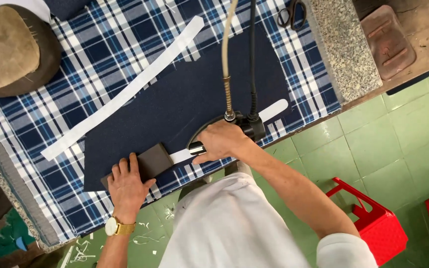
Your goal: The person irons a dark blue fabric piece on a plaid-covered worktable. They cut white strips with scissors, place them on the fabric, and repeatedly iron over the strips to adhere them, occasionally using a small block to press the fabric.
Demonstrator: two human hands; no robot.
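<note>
Here, on the plaid-covered table (125,44), the dark navy cloth (175,104) could scorch or crease if the steam iron (234,126), gripped tightly by the right hand (222,141), lingers, while the left hand (127,183), flat on the dark pressing block (150,161), risks a burn just beside it.

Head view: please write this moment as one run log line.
left hand: pressing dark block | right hand: gripping steam iron handle | under: navy fabric, white strip | surface: plaid-covered table
</note>
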